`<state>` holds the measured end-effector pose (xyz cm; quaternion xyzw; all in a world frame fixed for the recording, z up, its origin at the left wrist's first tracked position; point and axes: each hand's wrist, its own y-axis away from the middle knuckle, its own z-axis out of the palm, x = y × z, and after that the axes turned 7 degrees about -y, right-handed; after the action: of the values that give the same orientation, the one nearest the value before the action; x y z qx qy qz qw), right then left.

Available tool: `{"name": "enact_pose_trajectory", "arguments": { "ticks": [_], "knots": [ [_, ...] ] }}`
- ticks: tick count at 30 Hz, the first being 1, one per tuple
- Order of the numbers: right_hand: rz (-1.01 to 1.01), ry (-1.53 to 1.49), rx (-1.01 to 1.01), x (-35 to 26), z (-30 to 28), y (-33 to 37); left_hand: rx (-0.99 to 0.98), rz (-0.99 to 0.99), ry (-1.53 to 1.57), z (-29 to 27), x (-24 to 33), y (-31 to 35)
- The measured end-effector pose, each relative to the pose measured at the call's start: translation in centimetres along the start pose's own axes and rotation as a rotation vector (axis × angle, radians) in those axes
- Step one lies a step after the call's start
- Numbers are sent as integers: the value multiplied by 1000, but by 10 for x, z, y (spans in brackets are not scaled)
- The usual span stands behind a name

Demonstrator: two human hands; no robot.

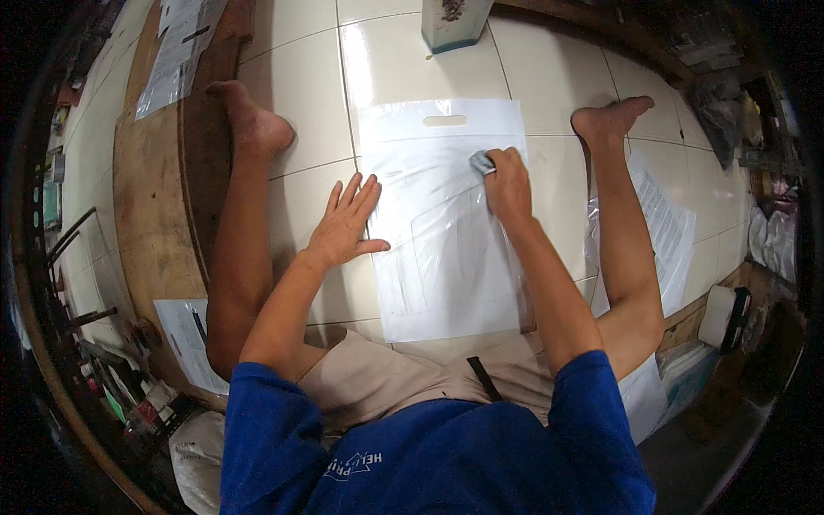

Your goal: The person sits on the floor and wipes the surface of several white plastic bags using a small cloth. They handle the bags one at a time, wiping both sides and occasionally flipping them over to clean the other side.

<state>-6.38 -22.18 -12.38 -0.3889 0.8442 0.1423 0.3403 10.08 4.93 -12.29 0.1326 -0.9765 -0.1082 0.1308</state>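
A flat white bag (pixel 442 249) with an oval cut-out handle lies on the tiled floor between my outstretched legs. Clear, wrinkled film seems to cover its surface, and a faint rectangular outline shows through. My left hand (pixel 345 227) is spread open at the bag's left edge, its thumb reaching onto the white surface. Near the upper right of the bag, my right hand (pixel 508 184) closes round a small bluish-grey cloth (pixel 482 162) and presses it against the bag. The part of the cloth inside the fingers is hidden.
A wooden board (pixel 154 206) runs along the left, with printed sheets (pixel 182 60) on it. A pale container (pixel 455 24) stands beyond the bag. More printed papers (pixel 669 232) lie beyond my right leg. A pen (pixel 198 324) rests on a sheet at lower left.
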Motion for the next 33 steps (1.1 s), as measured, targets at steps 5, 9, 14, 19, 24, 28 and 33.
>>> {"name": "enact_pose_trajectory", "arguments": {
  "ticks": [5,9,14,19,24,28,33],
  "knots": [
    [-317,-154,-299,-71,86,66,-26,-33,26,-4,3,-1],
    [-191,-179,7,3,73,35,-55,-55,36,-11,6,-3],
    [-41,-116,31,21,18,7,-44,-42,34,-11,6,-3],
    [-325,-289,-291,-82,111,66,-2,-66,90,-2,-1,1],
    [-188,-235,7,-39,90,8,5,-62,117,-6,1,0],
    [35,-92,-39,-34,32,-11,22,-34,133,-3,-2,0],
    [-314,-255,-243,-100,121,40,74,-69,280,-1,-4,1]
  ]
}}
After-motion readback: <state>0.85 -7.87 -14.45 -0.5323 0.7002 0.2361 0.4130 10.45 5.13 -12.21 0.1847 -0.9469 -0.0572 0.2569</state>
